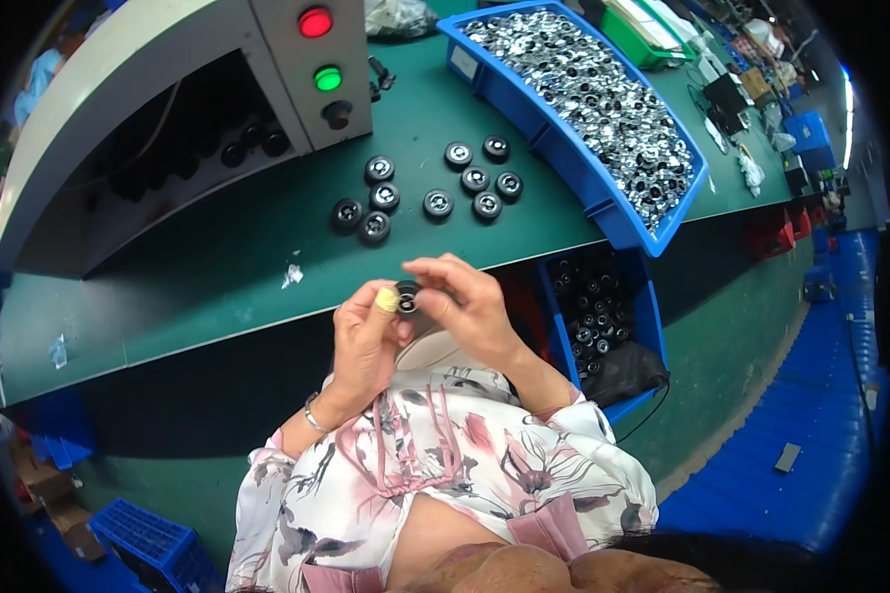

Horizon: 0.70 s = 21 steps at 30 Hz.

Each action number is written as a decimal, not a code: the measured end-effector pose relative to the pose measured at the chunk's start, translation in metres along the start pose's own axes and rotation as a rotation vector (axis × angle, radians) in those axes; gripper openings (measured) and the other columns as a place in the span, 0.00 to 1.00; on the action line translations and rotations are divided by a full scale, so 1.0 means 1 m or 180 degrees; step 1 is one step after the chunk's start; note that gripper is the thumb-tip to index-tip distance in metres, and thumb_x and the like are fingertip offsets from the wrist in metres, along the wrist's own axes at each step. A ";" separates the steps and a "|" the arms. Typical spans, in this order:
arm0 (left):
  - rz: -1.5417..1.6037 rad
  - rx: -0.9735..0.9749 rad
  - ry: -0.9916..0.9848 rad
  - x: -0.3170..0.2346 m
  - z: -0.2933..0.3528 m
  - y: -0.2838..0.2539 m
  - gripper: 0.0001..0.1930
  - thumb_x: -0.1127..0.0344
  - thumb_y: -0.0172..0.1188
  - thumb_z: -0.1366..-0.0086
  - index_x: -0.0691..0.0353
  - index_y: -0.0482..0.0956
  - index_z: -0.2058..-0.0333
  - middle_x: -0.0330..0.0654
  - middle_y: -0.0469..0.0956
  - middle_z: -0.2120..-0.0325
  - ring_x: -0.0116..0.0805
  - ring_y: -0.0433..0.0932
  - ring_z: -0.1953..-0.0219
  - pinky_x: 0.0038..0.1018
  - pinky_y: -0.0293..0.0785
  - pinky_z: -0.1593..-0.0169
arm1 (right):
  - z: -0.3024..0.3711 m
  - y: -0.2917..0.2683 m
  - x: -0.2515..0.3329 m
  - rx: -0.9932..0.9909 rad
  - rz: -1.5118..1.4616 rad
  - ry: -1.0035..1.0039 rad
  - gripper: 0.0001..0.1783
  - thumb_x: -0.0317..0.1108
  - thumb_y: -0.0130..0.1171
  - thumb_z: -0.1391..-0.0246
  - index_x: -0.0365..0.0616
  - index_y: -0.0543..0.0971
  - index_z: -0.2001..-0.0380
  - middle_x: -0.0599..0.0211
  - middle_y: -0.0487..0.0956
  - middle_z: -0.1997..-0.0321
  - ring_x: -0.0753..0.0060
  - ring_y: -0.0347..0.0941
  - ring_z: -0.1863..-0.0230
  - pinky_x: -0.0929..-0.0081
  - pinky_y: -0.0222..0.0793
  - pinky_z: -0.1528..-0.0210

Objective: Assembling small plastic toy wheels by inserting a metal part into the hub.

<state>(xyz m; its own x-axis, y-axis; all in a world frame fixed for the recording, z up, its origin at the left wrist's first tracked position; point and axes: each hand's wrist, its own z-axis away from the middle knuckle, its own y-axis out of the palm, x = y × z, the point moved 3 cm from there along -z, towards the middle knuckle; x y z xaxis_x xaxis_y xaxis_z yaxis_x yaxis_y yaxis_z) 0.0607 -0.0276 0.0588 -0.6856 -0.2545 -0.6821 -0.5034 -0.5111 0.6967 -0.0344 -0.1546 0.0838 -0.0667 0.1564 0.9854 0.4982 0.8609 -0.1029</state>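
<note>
Just off the near edge of the table, my left hand (364, 336) grips a small black wheel (406, 297) with a shiny centre. A yellow wrap covers that thumb's tip. My right hand (473, 308) is close on the wheel's right side, its thumb by the rim and its index finger stretched out above. Whether the right thumb touches the wheel I cannot tell. Beyond my hands, several similar black wheels (375, 226) lie in two loose groups on the green tabletop (267, 232).
A grey machine (311, 99) with red and green lights stands at the left, more wheels inside its opening. A long blue bin (603, 212) of shiny metal parts sits at the back right. Below the table edge, another blue bin (661, 321) contains black wheels and a dark bag.
</note>
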 end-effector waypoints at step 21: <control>-0.0409 0.0516 -0.0221 0.000 -0.035 0.043 0.16 0.65 0.60 0.28 0.68 0.76 0.48 0.42 0.79 0.55 0.25 0.76 0.64 0.22 0.72 0.61 | -0.022 -0.093 0.011 -0.1818 0.2106 -0.0761 0.23 0.23 0.71 0.53 0.37 0.80 0.51 0.54 0.79 0.52 0.56 0.77 0.52 0.67 0.75 0.51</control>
<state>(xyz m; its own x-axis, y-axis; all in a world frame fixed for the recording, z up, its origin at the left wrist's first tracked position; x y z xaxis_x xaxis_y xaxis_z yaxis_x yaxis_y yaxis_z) 0.0573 -0.0786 0.0811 -0.6420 -0.1356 -0.7546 -0.6632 -0.3956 0.6354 -0.0627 -0.2438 0.1074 0.2397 0.6850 0.6879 0.8474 0.1982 -0.4926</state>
